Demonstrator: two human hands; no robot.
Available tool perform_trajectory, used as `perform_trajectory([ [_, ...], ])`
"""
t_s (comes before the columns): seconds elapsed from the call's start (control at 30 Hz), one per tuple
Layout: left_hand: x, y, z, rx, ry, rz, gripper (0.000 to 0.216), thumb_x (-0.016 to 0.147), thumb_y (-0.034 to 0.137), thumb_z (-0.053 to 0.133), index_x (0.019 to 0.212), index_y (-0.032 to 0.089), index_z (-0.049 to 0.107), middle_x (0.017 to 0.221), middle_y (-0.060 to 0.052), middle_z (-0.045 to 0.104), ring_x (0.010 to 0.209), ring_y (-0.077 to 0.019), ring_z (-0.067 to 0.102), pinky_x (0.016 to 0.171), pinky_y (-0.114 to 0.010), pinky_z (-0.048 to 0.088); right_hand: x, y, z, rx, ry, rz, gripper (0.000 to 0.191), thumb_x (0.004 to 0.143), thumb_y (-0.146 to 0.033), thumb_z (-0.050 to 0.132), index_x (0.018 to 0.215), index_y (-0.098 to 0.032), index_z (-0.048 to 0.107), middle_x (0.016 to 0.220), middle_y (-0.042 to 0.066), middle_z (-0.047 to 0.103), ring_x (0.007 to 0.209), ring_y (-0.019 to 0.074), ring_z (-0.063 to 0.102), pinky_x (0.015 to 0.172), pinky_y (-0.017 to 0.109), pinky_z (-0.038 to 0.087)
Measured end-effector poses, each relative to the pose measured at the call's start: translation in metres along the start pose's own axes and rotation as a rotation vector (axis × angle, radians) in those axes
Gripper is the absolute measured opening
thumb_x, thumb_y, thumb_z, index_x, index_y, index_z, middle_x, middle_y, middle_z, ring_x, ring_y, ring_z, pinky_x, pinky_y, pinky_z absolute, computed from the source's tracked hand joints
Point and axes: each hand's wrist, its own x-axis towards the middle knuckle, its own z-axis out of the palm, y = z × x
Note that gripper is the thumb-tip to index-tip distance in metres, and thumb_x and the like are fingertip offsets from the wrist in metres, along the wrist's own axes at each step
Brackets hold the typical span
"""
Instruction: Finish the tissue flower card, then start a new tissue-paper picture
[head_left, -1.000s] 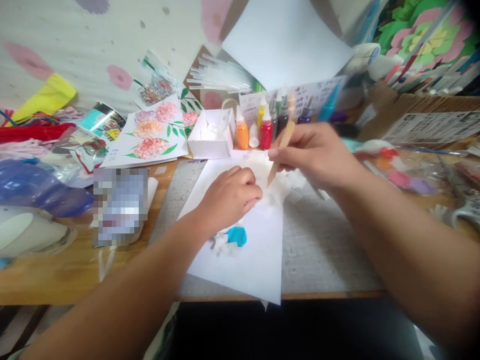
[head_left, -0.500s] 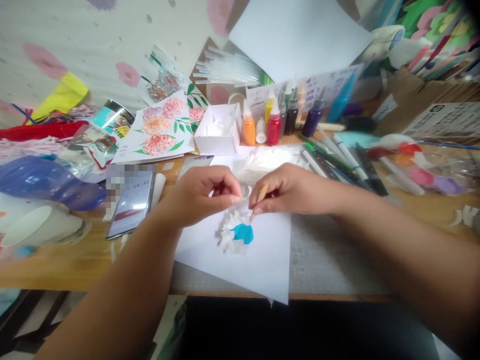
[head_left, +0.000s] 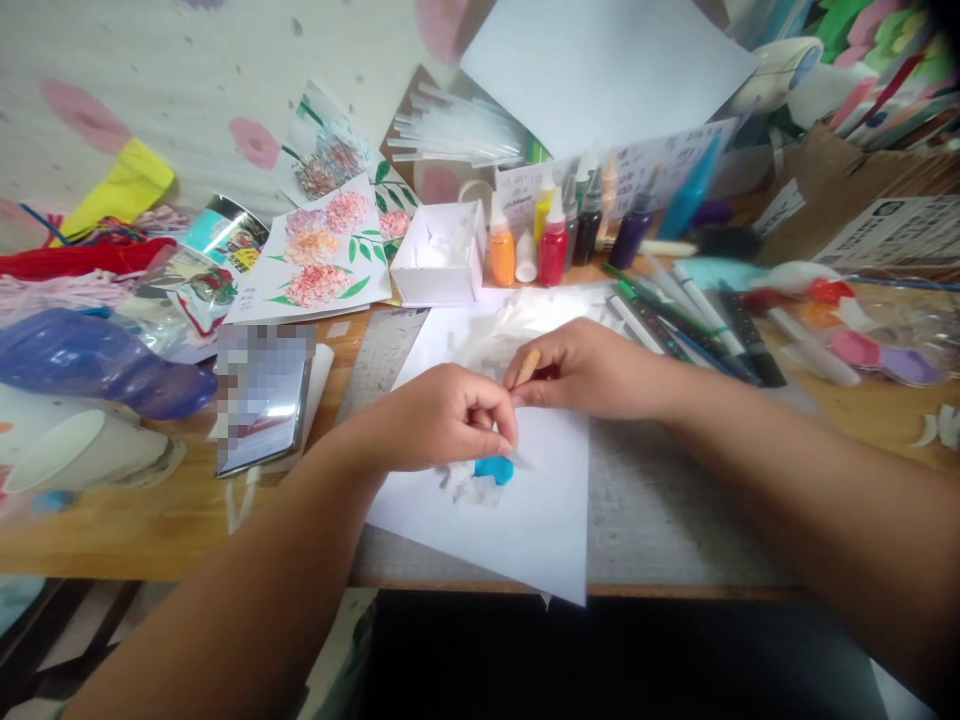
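Over a white sheet of paper [head_left: 540, 530], my left hand [head_left: 457, 420] pinches a thin white piece of paper [head_left: 527, 456] between thumb and forefinger. Below the fingertips lies a bright blue patch [head_left: 493, 471], which could be clay or paint; I cannot tell. Crinkled white paper petals [head_left: 474, 488] fan around its left and lower sides, partly hidden by my left hand. My right hand [head_left: 577, 368] is closed on a short wooden stick [head_left: 528, 366], its fingertips close to my left hand. The stick's lower end is hidden.
Behind the hands are more thin white papers [head_left: 540, 315], a white box [head_left: 439, 255] and several paint bottles [head_left: 553, 245]. Pens [head_left: 694, 315] lie to the right. On the left are a phone [head_left: 270, 420], a paper cup [head_left: 60, 460] and flower cards [head_left: 315, 255].
My left hand has moved right and down, bringing the white piece over the blue patch. My right hand has risen slightly, lifting the stick from beside the blue patch.
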Motion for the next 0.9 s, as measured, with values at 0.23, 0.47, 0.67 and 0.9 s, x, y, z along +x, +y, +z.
perform_trajectory([
  [0.23,0.008,-0.007,0.004,-0.029,0.134,-0.154,0.008,0.072,0.024,0.063,0.077,0.018,0.064,0.061,0.005,0.059,0.050,-0.0072,0.051,0.045,-0.017,0.037,-0.003,-0.004,-0.008,0.046,0.115,0.062,0.011,0.076,-0.026,0.064,0.071,-0.016,0.067,0.067,0.000,0.068,0.062,0.0127,0.061,0.058,0.024,0.045],
  [0.47,0.012,-0.005,0.007,-0.041,0.140,-0.173,0.009,0.071,0.024,0.061,0.078,0.018,0.061,0.063,0.005,0.057,0.056,-0.0095,0.053,0.049,-0.020,0.040,-0.007,-0.010,-0.011,0.133,0.037,0.015,0.013,0.078,-0.027,0.063,0.069,-0.018,0.065,0.069,0.000,0.070,0.065,0.0129,0.062,0.061,0.025,0.047],
  [0.67,0.013,-0.007,0.007,-0.005,0.113,-0.185,0.007,0.073,0.024,0.058,0.075,0.019,0.062,0.064,0.005,0.056,0.053,-0.0086,0.049,0.046,-0.020,0.037,-0.005,-0.008,-0.002,0.066,-0.064,-0.007,0.012,0.080,-0.025,0.062,0.077,-0.016,0.069,0.077,0.000,0.073,0.074,0.0143,0.067,0.067,0.025,0.048],
  [0.9,0.013,-0.014,0.005,-0.022,0.083,-0.137,0.012,0.075,0.029,0.061,0.081,0.019,0.061,0.071,0.003,0.059,0.064,-0.0119,0.054,0.055,-0.022,0.042,-0.003,-0.005,0.000,0.052,-0.089,-0.019,0.012,0.079,-0.026,0.063,0.077,-0.017,0.070,0.077,0.000,0.073,0.073,0.0139,0.067,0.069,0.025,0.049],
])
